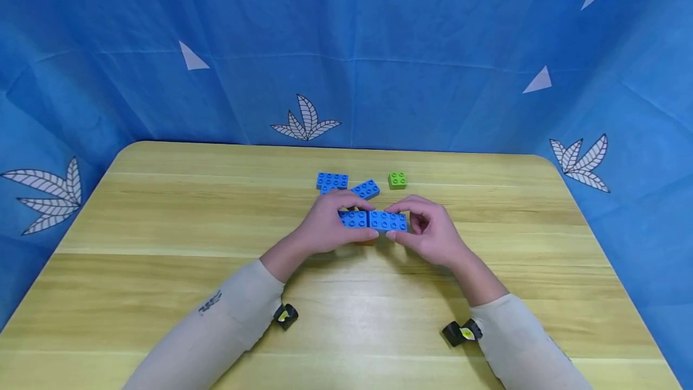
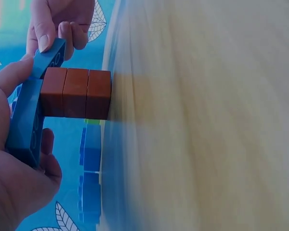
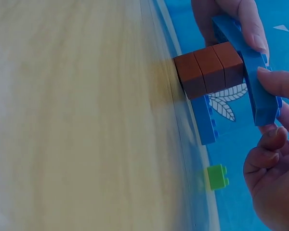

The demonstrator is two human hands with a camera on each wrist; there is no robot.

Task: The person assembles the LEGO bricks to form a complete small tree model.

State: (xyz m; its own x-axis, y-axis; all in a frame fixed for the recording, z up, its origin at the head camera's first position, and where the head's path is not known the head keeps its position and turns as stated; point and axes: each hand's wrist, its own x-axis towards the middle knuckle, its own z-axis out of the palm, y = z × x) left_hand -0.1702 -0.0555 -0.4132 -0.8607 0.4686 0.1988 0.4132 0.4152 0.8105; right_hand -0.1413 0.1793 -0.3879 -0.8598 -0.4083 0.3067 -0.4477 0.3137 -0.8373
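Note:
A stack of three brown bricks (image 2: 76,93) stands upright on the table, with two long blue bricks side by side across its top. My left hand (image 1: 332,221) grips the left blue brick (image 1: 354,219) between thumb and fingers. With thumb and fingertips, my right hand (image 1: 433,232) pinches the right blue brick (image 1: 388,221). The two blue bricks meet end to end above the stack and reach out past it on either side. From the head view the brown stack is mostly hidden; both wrist views show it plainly.
Behind the hands lie more blue bricks, one at the back left (image 1: 332,180) and another set at an angle (image 1: 365,189). A small green brick (image 1: 397,180) is to their right. The wooden table (image 1: 346,330) ends at a blue patterned curtain (image 1: 433,101).

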